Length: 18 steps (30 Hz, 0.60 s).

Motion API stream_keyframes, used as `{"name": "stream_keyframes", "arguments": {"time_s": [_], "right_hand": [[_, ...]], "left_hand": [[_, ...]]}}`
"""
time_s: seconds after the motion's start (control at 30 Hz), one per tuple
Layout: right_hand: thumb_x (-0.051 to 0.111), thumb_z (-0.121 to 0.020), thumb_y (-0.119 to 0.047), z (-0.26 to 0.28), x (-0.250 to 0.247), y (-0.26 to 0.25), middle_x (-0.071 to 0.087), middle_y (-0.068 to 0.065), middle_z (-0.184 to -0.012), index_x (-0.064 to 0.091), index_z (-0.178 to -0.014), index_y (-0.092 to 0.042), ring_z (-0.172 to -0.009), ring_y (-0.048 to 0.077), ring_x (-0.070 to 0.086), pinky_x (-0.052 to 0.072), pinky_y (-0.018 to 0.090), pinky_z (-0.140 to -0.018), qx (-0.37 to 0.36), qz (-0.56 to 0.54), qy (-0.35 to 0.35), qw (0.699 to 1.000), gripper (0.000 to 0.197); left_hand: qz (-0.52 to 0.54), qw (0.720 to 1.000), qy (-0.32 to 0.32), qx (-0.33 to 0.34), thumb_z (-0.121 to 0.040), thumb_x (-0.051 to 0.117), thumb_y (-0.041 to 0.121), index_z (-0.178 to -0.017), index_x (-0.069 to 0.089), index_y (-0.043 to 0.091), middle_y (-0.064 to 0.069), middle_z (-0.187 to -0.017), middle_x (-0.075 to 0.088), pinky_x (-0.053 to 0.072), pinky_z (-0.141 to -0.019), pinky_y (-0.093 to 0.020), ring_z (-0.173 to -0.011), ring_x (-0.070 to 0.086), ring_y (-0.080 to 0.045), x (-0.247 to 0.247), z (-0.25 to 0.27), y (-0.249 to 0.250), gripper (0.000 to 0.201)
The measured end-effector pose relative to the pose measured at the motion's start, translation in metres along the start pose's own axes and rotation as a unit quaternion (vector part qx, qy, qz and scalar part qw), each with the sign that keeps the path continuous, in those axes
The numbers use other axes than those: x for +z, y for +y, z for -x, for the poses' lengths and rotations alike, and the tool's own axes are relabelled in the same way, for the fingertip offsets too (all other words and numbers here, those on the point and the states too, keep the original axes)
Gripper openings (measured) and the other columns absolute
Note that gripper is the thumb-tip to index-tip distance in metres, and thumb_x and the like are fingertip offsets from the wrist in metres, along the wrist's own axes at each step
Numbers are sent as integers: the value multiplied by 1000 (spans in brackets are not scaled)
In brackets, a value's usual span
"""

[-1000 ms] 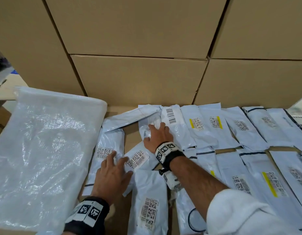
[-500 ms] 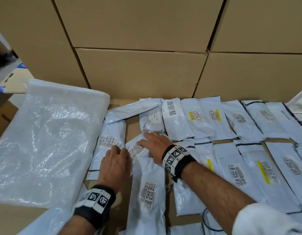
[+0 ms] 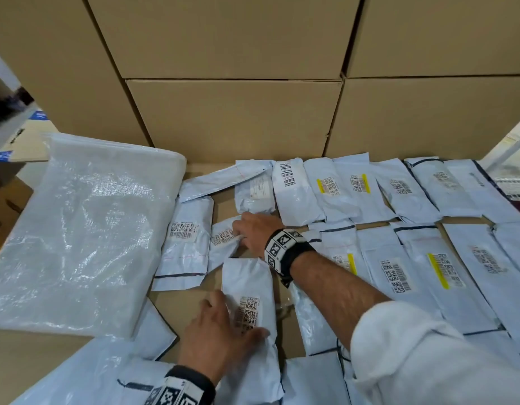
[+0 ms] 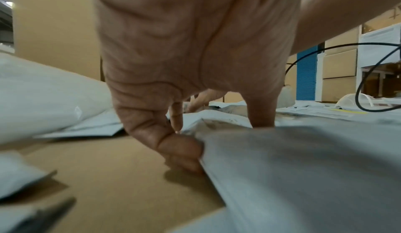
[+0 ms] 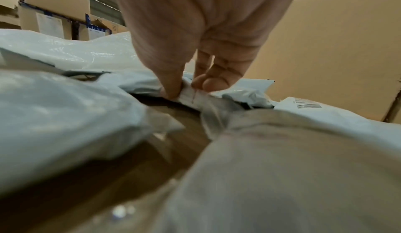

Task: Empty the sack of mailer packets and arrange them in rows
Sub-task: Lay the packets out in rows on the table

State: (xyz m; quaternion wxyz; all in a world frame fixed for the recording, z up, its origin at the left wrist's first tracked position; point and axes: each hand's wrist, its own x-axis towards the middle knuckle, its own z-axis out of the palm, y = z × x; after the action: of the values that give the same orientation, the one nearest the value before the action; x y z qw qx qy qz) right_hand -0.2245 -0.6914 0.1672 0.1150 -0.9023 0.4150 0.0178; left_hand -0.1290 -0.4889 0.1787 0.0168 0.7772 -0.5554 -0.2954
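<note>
- Left hand (image 3: 215, 334) grips near packet (image 3: 250, 311), thumb on top, fingers at its left edge, near the cardboard surface's (image 3: 179, 302) front edge.
- Right hand (image 3: 257, 233) pinches small packet (image 3: 223, 238) mid-surface.
- Sack (image 3: 77, 229) lies flat, left side.

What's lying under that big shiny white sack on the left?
A grey mailer packet pokes out from under the sack's near edge, resting on brown cardboard. Anything further beneath is covered by the sack.
</note>
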Motion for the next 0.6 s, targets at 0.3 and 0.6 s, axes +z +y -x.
{"name": "stream_keyframes", "arguments": {"time_s": [0.3, 0.6], "right_hand": [[70, -85, -31, 6, -34, -18, 66, -7, -87, 67, -84, -26, -83, 17, 62, 48, 30, -71, 6, -154, 104, 983, 7], [79, -82, -22, 22, -62, -11, 68, -8, -80, 75, -81, -21, -73, 9, 58, 47, 27, -65, -26, -210, 97, 973, 4]], "left_hand": [[120, 990, 72, 14, -65, 71, 73, -125, 33, 26, 0, -122, 50, 49, -84, -32, -105, 59, -21, 12, -10, -2, 85], [143, 985, 94, 22, -75, 70, 64, -94, 49, 19, -1, -86, 54, 52, -68, -32, -83, 62, -25, 7, -35, 5, 53]]}}
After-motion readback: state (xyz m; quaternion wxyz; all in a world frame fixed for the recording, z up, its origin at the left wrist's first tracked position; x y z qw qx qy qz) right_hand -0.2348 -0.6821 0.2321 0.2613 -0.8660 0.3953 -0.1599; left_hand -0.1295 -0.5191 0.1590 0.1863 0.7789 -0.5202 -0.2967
